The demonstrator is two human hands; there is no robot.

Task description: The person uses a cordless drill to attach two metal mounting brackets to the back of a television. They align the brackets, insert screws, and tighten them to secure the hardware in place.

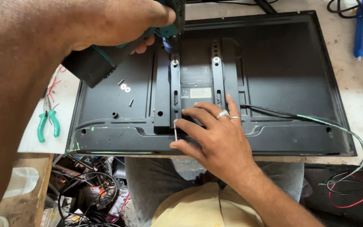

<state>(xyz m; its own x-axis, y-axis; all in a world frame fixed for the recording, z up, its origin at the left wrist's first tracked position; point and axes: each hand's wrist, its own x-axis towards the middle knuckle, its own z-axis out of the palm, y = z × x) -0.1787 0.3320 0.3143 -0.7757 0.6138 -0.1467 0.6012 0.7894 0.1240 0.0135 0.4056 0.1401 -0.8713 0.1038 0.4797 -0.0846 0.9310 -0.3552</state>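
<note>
Item: my left hand (118, 21), far left, clenched around the grip of a teal and black cordless driver (106, 54); its tip stands on the top screw (175, 62) of the left bracket rail (175, 90).

Item: my right hand (217, 136), near centre, laid flat on the lower part of the mounting plate, fingers (198, 113) spread and released, grasping nothing. Two silver rings on the ring finger. A thin metal screw shaft (175, 131) stands just beside my thumb, at the foot of the left rail.

Item: flat television (274, 63), face down, back of matte black plastic, moulded ribs, rounded corners, flecks of green paint along the near edge. Two slotted black steel rails, upright, parallel; the right bracket rail (217, 80) has a silver screw at its top.

Item: loose washers and small screws (124, 90) on the back panel, left of the rails.

Item: black cable (282, 114) running right off the panel.

Item: bench (353, 88), pale, scuffed. Green-handled pliers (48, 125) at left; blue glue gun (362, 27) far right. Tangled wires and clutter below the near edge.
</note>
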